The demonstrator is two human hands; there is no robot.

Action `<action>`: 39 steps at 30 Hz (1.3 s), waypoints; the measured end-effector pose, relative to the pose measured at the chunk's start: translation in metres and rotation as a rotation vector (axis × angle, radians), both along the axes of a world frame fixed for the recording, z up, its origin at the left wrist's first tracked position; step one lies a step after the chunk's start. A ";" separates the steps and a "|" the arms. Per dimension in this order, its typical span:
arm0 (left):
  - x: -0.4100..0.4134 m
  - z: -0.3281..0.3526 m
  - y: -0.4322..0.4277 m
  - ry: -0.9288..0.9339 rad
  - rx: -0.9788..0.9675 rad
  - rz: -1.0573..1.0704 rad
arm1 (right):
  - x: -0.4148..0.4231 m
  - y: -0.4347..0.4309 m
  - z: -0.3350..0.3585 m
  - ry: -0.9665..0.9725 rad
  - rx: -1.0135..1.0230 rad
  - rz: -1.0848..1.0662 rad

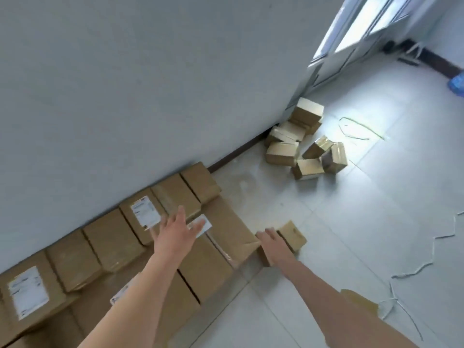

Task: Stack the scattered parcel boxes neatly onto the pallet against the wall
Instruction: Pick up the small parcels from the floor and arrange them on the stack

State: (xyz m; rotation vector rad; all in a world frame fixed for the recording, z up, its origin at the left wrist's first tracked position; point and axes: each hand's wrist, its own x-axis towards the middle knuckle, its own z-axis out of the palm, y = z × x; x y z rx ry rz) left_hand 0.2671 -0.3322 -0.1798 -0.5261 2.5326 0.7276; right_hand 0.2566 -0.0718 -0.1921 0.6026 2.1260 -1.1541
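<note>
Small box [288, 241] on floor under gripping right hand [272, 243]; left hand [175, 233] spread above stacked boxes [113, 237]

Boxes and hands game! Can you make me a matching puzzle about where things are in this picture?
Things:
1. left hand
2. right hand
3. pile of small boxes
4. white cord

Places:
A. on the floor tiles at the right edge
B. spread open above the labelled boxes
C. on the small box beside the row
D. far along the wall, near the doorway

Pairs: 1-B, 2-C, 3-D, 4-A
</note>
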 end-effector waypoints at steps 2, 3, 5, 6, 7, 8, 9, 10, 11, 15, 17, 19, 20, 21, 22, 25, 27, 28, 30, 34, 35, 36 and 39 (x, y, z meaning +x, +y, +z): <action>-0.041 0.004 0.059 0.000 -0.013 -0.110 | -0.029 0.062 0.011 0.043 0.053 -0.096; -0.062 0.005 0.087 0.000 -0.022 -0.164 | -0.042 0.090 0.015 0.054 0.077 -0.127; -0.100 0.005 0.138 0.012 -0.027 -0.245 | -0.068 0.141 0.022 0.066 0.101 -0.152; -0.119 0.002 0.161 0.022 -0.027 -0.274 | -0.081 0.165 0.023 0.073 0.099 -0.166; -0.138 -0.001 0.182 0.033 -0.031 -0.300 | -0.095 0.188 0.024 0.081 0.100 -0.180; -0.159 -0.005 0.202 0.030 -0.046 -0.326 | -0.110 0.210 0.024 0.086 0.104 -0.189; -0.179 -0.009 0.222 0.018 -0.067 -0.349 | -0.124 0.233 0.023 0.089 0.108 -0.192; -0.200 -0.012 0.242 0.003 -0.086 -0.370 | -0.140 0.255 0.022 0.096 0.109 -0.201; -0.221 -0.014 0.262 -0.017 -0.096 -0.384 | -0.155 0.276 0.021 0.099 0.114 -0.215; -0.291 -0.014 0.340 -0.073 -0.108 -0.444 | -0.212 0.351 0.020 0.079 0.112 -0.271; -0.324 -0.013 0.379 -0.090 -0.140 -0.493 | -0.237 0.385 0.018 0.067 0.104 -0.280; -0.360 -0.013 0.421 -0.114 -0.161 -0.508 | -0.262 0.422 0.012 0.068 0.097 -0.269; -0.377 -0.014 0.443 -0.128 -0.158 -0.507 | -0.276 0.442 0.009 0.070 0.103 -0.252; -0.395 -0.014 0.465 -0.142 -0.152 -0.510 | -0.293 0.461 0.007 0.066 0.114 -0.228; -0.414 -0.013 0.487 -0.153 -0.150 -0.519 | -0.312 0.481 0.006 0.061 0.128 -0.195; -0.475 -0.009 0.551 -0.137 -0.189 -0.546 | -0.379 0.539 0.006 0.060 0.144 -0.092; -0.523 0.000 0.591 -0.132 -0.225 -0.558 | -0.433 0.574 0.014 0.086 0.159 -0.010; -0.547 0.005 0.608 -0.122 -0.238 -0.551 | -0.460 0.589 0.020 0.104 0.164 0.042; -0.593 0.012 0.641 -0.079 -0.261 -0.517 | -0.515 0.620 0.030 0.149 0.186 0.122; -0.677 0.018 0.690 -0.087 -0.279 -0.442 | -0.617 0.664 0.043 0.195 0.207 0.186; -0.696 0.016 0.699 -0.102 -0.279 -0.416 | -0.640 0.672 0.040 0.185 0.213 0.208; -0.715 0.013 0.706 -0.125 -0.278 -0.386 | -0.665 0.678 0.036 0.170 0.220 0.232; -0.775 -0.009 0.716 -0.195 -0.270 -0.281 | -0.733 0.690 0.010 0.127 0.219 0.280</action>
